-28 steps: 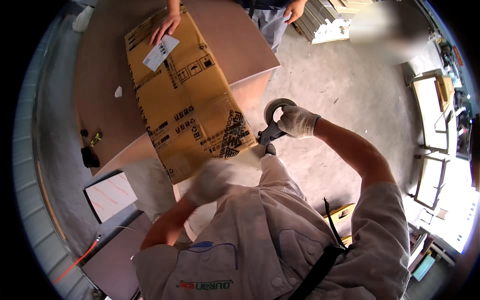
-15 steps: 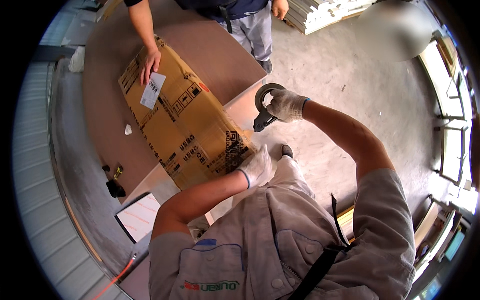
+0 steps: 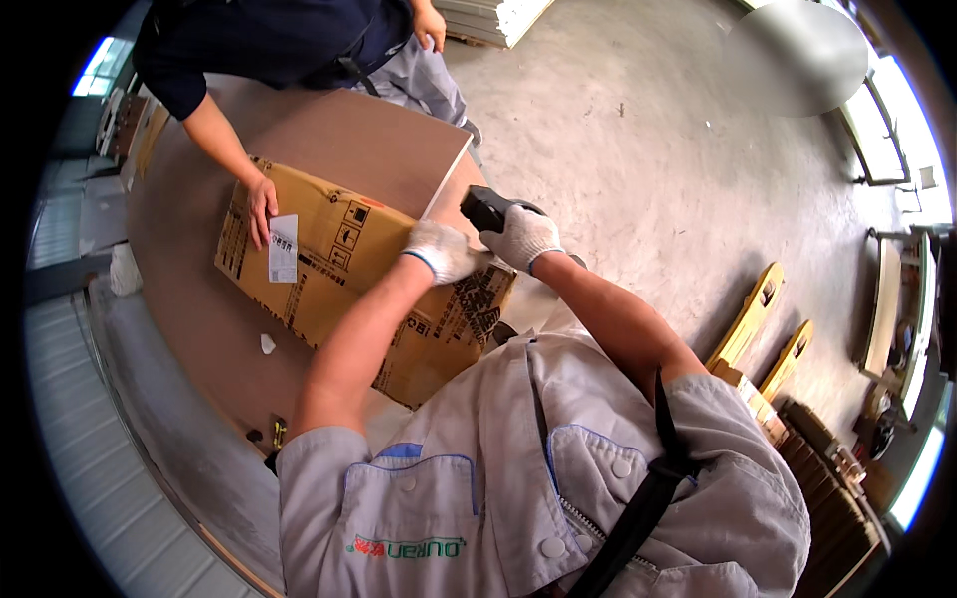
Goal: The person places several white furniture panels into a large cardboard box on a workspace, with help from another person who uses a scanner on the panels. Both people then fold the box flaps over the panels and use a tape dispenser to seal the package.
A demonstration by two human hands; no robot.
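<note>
A long brown cardboard box (image 3: 344, 294) with black print lies slantwise on the brown table. My left hand (image 3: 446, 251), in a white work glove, rests on the box near its right end, fingers against the cardboard. Close beside it, my right hand (image 3: 525, 237), gloved too, grips a dark tape dispenser (image 3: 485, 207) just off the box's right end. The strip of tape itself cannot be made out. Across the table, a co-worker's bare hand (image 3: 262, 211) lies on the box's left end, beside a white label sheet (image 3: 283, 249).
The brown table (image 3: 349, 130) ends in a pale edge right of the box. A white scrap (image 3: 267, 344) lies on it. The co-worker (image 3: 289, 40) stands at its far side. Yellow pallet-jack forks (image 3: 748, 317) stand on the concrete floor at right; stacked boards (image 3: 493, 18) are at the back.
My right hand has brought the tape dispenser down and left to the box's end. My left hand has shifted from the near corner up onto the box. The view has turned.
</note>
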